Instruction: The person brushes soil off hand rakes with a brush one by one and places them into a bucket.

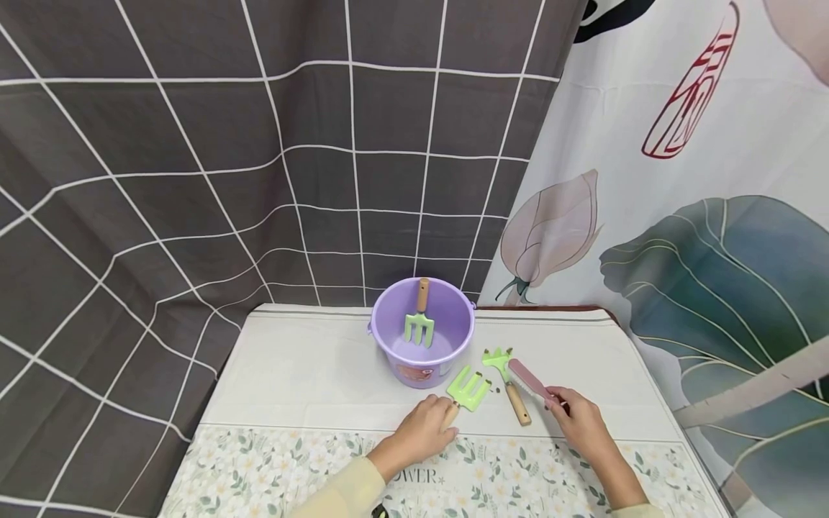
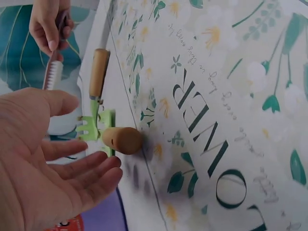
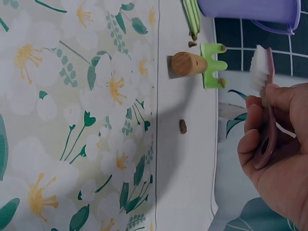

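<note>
The right hand (image 1: 576, 421) pinches a pink brush (image 1: 529, 379) with white bristles, up above the table (image 1: 291, 374). The left hand (image 1: 424, 428) is loose, its fingers spread beside the wooden handle of a green fork (image 1: 469, 388). A little green rake (image 1: 518, 404) lies just beside that fork. Another green fork (image 1: 420, 327) sits inside the purple bucket (image 1: 391, 316).

Count: one purple bucket (image 1: 393, 321), two green hand forks (image 1: 469, 389), one green hand rake (image 1: 518, 404). Also one pink scrub brush (image 1: 532, 378), two hands (image 1: 424, 430), one table (image 1: 304, 360), two hanging cloths (image 1: 388, 180).
</note>
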`<state>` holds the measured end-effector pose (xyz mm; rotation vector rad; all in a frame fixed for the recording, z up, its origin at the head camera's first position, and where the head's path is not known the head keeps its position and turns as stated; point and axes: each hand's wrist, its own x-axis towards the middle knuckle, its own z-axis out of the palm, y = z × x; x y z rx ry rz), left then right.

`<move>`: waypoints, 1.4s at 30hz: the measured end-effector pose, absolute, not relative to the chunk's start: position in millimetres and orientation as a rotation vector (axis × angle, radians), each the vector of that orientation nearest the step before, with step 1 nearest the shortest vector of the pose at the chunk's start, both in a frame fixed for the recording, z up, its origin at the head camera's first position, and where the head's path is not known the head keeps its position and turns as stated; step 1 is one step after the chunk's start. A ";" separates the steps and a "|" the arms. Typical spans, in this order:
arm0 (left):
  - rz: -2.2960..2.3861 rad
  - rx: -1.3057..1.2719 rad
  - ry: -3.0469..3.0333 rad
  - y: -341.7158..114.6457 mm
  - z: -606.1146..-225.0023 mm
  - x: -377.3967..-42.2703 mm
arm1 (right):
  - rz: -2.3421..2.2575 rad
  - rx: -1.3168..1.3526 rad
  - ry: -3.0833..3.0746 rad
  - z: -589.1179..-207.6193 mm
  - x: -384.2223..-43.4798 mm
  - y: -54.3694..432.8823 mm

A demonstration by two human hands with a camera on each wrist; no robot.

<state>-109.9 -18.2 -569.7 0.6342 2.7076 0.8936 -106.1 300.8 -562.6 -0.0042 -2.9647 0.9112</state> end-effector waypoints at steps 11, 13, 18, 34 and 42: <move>0.994 0.403 2.731 -6.0 -585.3 -120.9 | 0.856 0.038 -2.935 -563.6 -106.5 301.4; 0.962 0.394 2.756 -3.7 -587.4 -122.7 | 0.860 0.038 -2.938 -564.0 -106.5 301.3; 0.927 0.350 2.769 2.2 -589.8 -126.1 | 0.866 0.050 -2.944 -565.9 -106.7 301.1; 1.033 0.211 2.668 2.9 -592.5 -132.5 | 0.892 0.039 -2.965 -570.0 -106.4 302.5; 1.227 0.108 2.453 -0.3 -587.0 -136.2 | 0.894 0.054 -2.948 -572.6 -107.8 302.2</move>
